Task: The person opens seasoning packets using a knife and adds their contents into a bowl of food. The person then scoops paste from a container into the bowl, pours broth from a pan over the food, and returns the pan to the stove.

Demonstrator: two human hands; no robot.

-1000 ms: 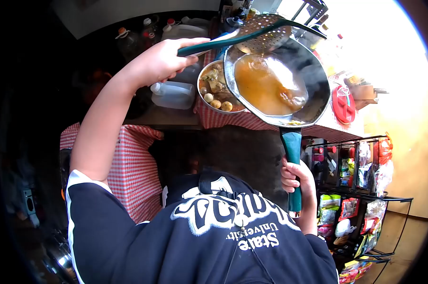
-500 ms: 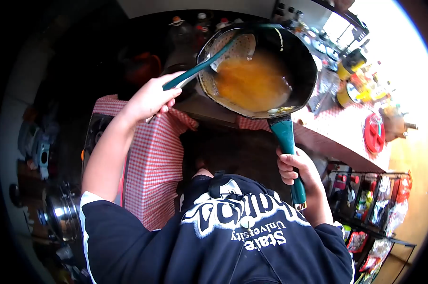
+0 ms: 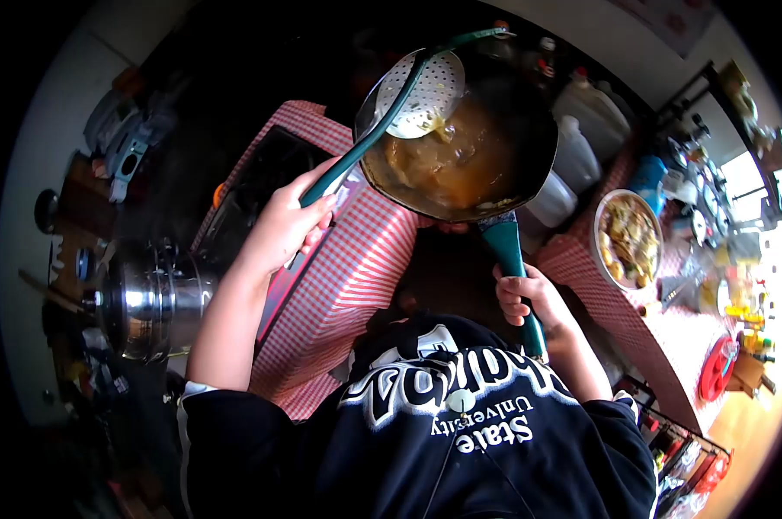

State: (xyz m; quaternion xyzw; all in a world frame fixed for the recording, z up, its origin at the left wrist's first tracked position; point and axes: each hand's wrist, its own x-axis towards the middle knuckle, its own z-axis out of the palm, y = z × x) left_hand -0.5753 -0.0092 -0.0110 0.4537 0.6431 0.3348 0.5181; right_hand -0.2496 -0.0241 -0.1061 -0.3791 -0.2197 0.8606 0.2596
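My left hand (image 3: 291, 221) is closed round the green handle of a perforated metal skimmer (image 3: 424, 95). The skimmer's head lies over the left part of a dark pan (image 3: 542, 160). Brown liquid (image 3: 460, 164) fills the bottom of the pan, blurred in places. My right hand (image 3: 527, 298) grips the pan's green handle (image 3: 505, 245), holding the pan up in front of me. A white-rimmed bowl of food (image 3: 627, 238) stands on the checkered cloth at the right, apart from both hands.
A black stove (image 3: 274, 169) sits on a red-checkered cloth (image 3: 343, 294) at the left. Beyond it is a steel pot (image 3: 153, 298). Plastic jugs (image 3: 574, 156) stand behind the pan. Bottles and a red lid (image 3: 717, 368) are on the right-hand table.
The view has turned left, bringing the stove and steel pot further into view. The pan and skimmer have moved with my hands away from the bowl, towards the stove.
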